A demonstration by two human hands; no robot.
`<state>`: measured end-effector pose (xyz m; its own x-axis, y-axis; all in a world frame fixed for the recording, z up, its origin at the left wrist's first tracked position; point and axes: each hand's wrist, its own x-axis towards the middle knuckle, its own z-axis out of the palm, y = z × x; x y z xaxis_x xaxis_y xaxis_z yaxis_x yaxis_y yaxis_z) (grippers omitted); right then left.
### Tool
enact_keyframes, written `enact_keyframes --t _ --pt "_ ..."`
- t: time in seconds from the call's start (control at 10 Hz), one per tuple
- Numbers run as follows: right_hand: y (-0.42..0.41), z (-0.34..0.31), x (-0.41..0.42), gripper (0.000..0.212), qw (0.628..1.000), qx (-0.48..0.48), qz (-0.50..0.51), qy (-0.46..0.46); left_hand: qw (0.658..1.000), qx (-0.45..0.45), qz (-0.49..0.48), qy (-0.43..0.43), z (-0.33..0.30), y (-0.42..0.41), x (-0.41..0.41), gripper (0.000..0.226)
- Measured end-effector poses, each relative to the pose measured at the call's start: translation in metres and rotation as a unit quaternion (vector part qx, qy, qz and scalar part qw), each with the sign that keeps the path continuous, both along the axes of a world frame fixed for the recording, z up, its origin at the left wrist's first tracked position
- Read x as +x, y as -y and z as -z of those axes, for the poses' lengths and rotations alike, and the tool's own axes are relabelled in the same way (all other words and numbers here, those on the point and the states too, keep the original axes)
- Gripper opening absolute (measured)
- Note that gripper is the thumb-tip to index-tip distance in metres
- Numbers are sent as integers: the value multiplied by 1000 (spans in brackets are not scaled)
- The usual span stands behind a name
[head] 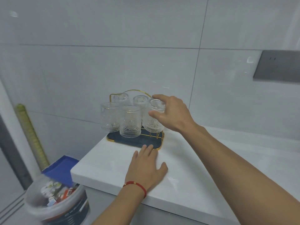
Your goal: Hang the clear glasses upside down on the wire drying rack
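A gold wire drying rack [129, 91] with a dark blue tray [146, 141] stands near the left end of the white counter [186, 168]. Several clear embossed glasses hang upside down on it, among them a front one [129, 122] and a left one [109, 116]. My right hand [172, 112] grips the rightmost glass [152, 120] near its upturned base, thumb in front and fingers behind. My left hand [146, 166] lies flat on the counter, fingers spread, fingertips touching the tray's front edge. A red cord circles that wrist.
Grey tiled wall rises right behind the rack, with a grey socket plate [276, 65] at the right. Below the counter's left end stand a translucent bucket [56, 200] of small items and a blue lid [61, 168]. A yellow-green strip [30, 135] leans against the wall.
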<state>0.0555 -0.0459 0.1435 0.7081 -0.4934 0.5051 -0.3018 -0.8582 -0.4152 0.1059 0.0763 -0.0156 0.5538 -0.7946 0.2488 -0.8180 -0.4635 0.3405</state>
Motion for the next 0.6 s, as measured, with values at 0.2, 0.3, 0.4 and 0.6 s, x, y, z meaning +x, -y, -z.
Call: enact_keyframes --t 0.2,0.3,0.4,0.6 --pt "3 21 13 61 999 -4 3 -32 1000 -12 0 9 1 0 1 57" --pt "1 31 14 60 999 -25 2 -35 1000 -16 3 10 2 0 1 57" --pt "-2 39 13 60 999 -20 7 -26 1000 -22 1 2 0 0 1 57" --pt "-8 48 1 66 999 -37 7 -3 998 -52 -5 -33 -1 -3 0 54"
